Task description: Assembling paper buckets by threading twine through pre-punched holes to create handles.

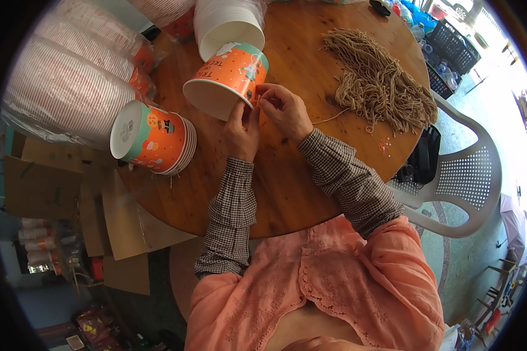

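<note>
Orange paper bucket (pixel 228 75), upper ctr of frame, tilted, mouth to lower L.
L hand (pixel 242 136) grasping bucket rim; R hand (pixel 288 112) adj., at rim, exact grip can't be told. Tan cord pile (pixel 383 85) upper R on bench (pixel 298 196); nested bucket stack (pixel 156 138) L of ctr.

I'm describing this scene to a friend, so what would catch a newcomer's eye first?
Probably the bright orange paper bucket tipped over at upper centre, with the left hand and right hand at its rim. Next, the tangled tan cord on the right of the round table, then the plastic-wrapped cup stacks at upper left.
</note>
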Demonstrator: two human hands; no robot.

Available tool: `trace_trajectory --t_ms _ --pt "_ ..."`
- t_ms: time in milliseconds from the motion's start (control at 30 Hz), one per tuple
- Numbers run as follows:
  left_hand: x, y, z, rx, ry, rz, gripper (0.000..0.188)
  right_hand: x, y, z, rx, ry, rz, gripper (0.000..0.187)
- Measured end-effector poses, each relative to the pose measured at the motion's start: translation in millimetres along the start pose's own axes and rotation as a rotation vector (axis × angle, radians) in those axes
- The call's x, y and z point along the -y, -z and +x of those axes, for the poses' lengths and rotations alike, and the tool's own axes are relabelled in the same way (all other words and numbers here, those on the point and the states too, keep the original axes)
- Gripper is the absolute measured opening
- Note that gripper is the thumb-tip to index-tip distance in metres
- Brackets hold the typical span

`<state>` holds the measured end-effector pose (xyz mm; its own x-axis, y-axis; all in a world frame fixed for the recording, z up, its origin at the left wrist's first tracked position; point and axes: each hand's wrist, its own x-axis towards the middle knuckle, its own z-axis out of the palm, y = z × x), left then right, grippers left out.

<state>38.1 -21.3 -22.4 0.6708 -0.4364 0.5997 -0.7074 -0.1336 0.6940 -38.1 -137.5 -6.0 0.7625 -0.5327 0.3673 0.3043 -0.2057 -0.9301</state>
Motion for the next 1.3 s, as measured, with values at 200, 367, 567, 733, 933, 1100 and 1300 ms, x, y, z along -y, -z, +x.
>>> trace_trajectory --t_ms 200,367,567,733,933,1100,1300 --pt "-5 -2 -1 0.016 0.060 0.019 0.027 -2 0 1 -0.015 0.047 -0.074 0.010" --pt "-1 -5 -2 -0.063 0.025 -0.019 0.016 -9 2 1 0.007 0.064 -0.087 0.014" --pt "-2 -7 -3 -0.104 0.196 -0.074 0.011 -3 5 0 0.087 -0.074 -0.150 0.016" --pt "3 -5 -1 -0.135 0.099 -0.077 0.012 -16 2 3 0.097 -0.143 -0.035 0.018" --pt "-9 5 3 -0.254 -0.155 0.067 0.008 -12 11 0 0.095 -0.098 -0.133 0.020" --pt "-18 2 2 -0.202 -0.332 -0.056 0.008 2 21 1 0.025 0.047 -0.454 0.017" --pt "-12 2 11 -0.001 -0.201 -0.034 0.013 6 18 -4 0.116 0.001 -0.324 0.016"
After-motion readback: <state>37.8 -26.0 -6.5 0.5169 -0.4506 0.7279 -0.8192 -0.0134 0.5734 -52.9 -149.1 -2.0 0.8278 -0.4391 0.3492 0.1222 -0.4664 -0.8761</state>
